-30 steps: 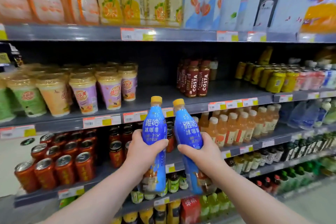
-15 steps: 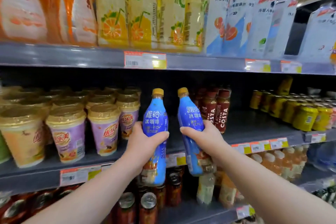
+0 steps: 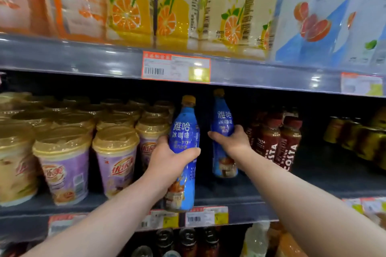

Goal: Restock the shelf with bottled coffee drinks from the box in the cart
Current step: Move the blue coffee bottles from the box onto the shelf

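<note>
Your right hand (image 3: 231, 142), fingers curled round one coffee bottle (image 3: 223, 119), has carried it in over the shelf (image 3: 313, 181), Costa bottles (image 3: 273, 146) just beyond those fingers; your left hand (image 3: 169, 158) grips the second bottle (image 3: 183, 131), nearer you, likely next.

The single head camera faces the shelf (image 3: 246, 191) head-on from close up, forearms (image 3: 108, 223) entering from the near bottom edge.

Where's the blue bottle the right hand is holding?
In the head view, the blue coffee bottle is mid-frame in a gap on the shelf, right hand around it, Costa bottles just right of it, the other blue bottle left of it.
</note>
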Demonstrator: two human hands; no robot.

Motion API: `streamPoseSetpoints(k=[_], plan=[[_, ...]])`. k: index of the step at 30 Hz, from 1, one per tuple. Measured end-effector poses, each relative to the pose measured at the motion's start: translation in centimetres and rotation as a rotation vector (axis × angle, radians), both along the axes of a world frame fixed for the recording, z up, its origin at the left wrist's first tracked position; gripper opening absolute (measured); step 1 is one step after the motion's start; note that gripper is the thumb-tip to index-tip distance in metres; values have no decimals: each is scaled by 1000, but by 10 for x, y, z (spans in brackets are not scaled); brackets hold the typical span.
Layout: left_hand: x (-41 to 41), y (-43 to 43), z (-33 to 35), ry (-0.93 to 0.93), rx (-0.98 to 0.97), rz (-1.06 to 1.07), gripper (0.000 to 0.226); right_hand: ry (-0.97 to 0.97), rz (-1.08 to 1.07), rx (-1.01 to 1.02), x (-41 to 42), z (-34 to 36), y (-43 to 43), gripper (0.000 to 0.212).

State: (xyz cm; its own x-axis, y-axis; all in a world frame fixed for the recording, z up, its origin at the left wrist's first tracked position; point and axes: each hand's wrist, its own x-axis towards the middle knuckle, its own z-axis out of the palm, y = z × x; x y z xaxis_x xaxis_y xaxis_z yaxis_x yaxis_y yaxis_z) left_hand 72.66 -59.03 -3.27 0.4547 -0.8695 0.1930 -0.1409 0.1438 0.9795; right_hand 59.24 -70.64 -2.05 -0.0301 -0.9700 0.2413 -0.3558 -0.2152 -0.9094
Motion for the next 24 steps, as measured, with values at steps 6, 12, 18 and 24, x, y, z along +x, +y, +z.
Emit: streamPoseSetpoints(k=[6,12,18,24], plan=[[-7,-26,6,36,-50,67,44,49,29,-71,9,-5,-44,74],[-14,-63,6,-30,-51,152,72,32,117,-51,8,-17,-66,78],[-17,-106,-4,-159,-78,234,72,104,251,9,-3,-29,-72,74],[-8,-141,-17,-275,-72,293,76,145,275,33,-5,-41,-77,62]])
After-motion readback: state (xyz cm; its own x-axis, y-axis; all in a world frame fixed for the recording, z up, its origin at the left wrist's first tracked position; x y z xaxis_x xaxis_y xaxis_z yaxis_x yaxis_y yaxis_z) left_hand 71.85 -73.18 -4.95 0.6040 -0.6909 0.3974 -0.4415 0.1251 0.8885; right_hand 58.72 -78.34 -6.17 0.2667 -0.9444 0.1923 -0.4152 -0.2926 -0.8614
